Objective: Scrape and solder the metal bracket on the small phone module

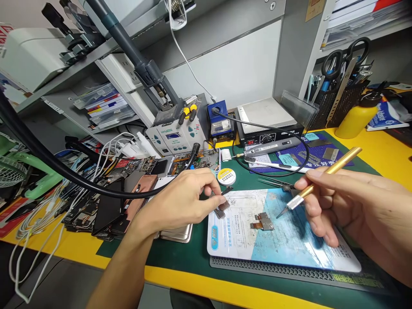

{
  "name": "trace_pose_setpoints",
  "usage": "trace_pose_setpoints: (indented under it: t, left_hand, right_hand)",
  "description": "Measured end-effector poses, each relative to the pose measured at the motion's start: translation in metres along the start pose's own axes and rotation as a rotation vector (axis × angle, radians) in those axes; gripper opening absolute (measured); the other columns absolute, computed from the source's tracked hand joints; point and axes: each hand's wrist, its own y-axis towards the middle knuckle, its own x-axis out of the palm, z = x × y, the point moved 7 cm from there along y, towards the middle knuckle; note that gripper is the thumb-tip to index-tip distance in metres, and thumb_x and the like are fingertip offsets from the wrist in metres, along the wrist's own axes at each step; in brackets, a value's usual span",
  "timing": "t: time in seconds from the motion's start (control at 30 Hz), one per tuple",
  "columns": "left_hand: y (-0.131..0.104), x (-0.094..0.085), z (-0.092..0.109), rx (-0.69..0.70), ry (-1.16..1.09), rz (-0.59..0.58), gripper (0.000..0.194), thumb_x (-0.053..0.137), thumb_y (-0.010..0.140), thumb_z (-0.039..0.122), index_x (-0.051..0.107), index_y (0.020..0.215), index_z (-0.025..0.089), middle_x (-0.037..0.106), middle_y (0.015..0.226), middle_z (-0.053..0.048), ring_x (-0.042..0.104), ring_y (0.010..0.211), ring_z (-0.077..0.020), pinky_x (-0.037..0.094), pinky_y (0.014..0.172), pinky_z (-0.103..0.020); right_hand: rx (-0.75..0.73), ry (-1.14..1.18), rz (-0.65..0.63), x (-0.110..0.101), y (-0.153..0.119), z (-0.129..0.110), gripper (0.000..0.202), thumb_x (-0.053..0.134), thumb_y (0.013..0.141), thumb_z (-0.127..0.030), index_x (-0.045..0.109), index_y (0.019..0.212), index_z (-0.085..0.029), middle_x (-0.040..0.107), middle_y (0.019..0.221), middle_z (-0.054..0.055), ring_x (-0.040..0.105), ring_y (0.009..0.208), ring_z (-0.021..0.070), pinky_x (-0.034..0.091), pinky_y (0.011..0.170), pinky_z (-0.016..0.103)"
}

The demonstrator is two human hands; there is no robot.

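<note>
My left hand (189, 195) pinches a small dark electronic part with a flex cable (220, 209) over the left edge of a white and blue printed work pad (231, 240). On the middle of this pad lies a small metal module with copper-coloured flex ends (263, 222); it looks like a phone camera module. My right hand (325, 201) grips a gold-handled craft knife (334, 167) like a pen. Its blade points down and left, just right of the module and apart from it. Tweezers (283, 185) lie behind the pad, partly hidden by my right hand.
A round tin (226, 176), a toothbrush (273, 165) and a grey pen-shaped tool (273, 146) lie behind the pad. Phone parts (138, 193) pile up at left. A black hose (96, 182) arches over them. A yellow bottle (358, 113) stands back right.
</note>
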Motion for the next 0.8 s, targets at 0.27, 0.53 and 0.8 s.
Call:
trace_pose_setpoints:
  t: [0.27, 0.53, 0.8]
  left_hand:
    - [-0.013, 0.003, 0.015, 0.079, 0.116, 0.009, 0.021, 0.061, 0.096, 0.014, 0.077, 0.087, 0.022, 0.067, 0.082, -0.001, 0.063, 0.078, -0.0161, 0.046, 0.069, -0.030]
    - [-0.032, 0.017, 0.043, 0.156, 0.444, 0.186, 0.016, 0.060, 0.097, 0.021, 0.073, 0.090, 0.017, 0.064, 0.083, -0.005, 0.061, 0.082, -0.0268, 0.043, 0.071, -0.042]
    - [-0.033, 0.021, 0.054, 0.230, 0.628, 0.312, 0.014, 0.061, 0.093, 0.014, 0.069, 0.082, 0.017, 0.060, 0.073, -0.004, 0.057, 0.070, -0.0251, 0.039, 0.060, -0.040]
  right_hand:
    - [-0.040, 0.005, -0.071, 0.003, 0.005, 0.001, 0.036, 0.081, 0.078, -0.053, 0.077, 0.070, -0.017, 0.066, 0.053, 0.006, 0.060, 0.036, 0.0179, 0.051, 0.031, 0.024]
    - [-0.047, -0.024, -0.083, 0.006, 0.004, 0.002, 0.042, 0.079, 0.078, -0.060, 0.076, 0.068, -0.018, 0.066, 0.052, 0.006, 0.059, 0.038, 0.0176, 0.051, 0.033, 0.025]
    - [-0.046, -0.025, -0.092, 0.004, 0.005, 0.002, 0.045, 0.077, 0.078, -0.063, 0.076, 0.070, -0.019, 0.065, 0.051, 0.005, 0.058, 0.037, 0.0179, 0.051, 0.033, 0.026]
